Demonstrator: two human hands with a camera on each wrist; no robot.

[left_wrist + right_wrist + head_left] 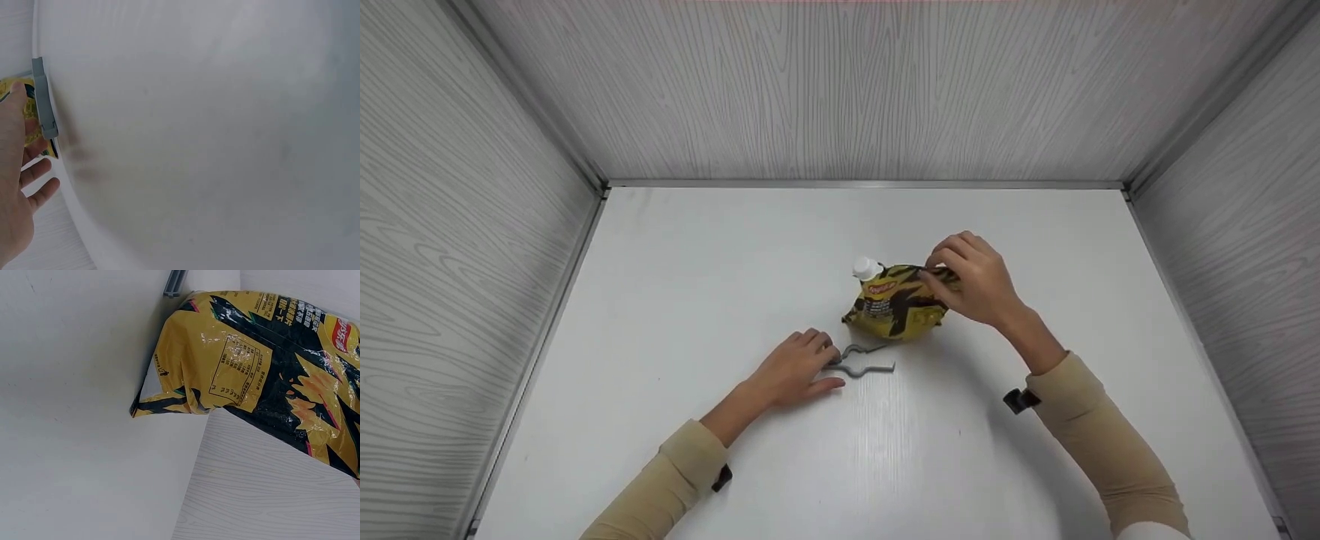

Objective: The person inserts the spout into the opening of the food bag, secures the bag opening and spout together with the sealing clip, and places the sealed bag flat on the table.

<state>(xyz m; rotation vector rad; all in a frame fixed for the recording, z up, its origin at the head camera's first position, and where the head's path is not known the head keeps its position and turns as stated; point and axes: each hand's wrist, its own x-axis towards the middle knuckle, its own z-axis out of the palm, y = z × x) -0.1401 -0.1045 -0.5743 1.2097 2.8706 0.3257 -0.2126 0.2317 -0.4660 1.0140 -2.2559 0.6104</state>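
A yellow-and-black snack bag point(901, 304) with a red logo stands tilted on the white table. My right hand point(971, 277) pinches its upper right edge, thumb in front; in the right wrist view the printed bag point(242, 360) fills the upper right. At its upper left corner shows a white round cap-like piece point(867, 268); how it is joined I cannot tell. Just below the bag lies a grey bag clip point(859, 370), its two wavy arms spread apart. My left hand point(795, 369) is at the clip's left end, fingertips over it, thumb apart. The left wrist view shows the clip point(44, 101) beside loosely spread fingers.
Wood-grain panels stand at the back point(840, 97), left point(457, 262) and right of the white table point(660, 247). Each sleeve cuff carries a small black device point(1021, 400).
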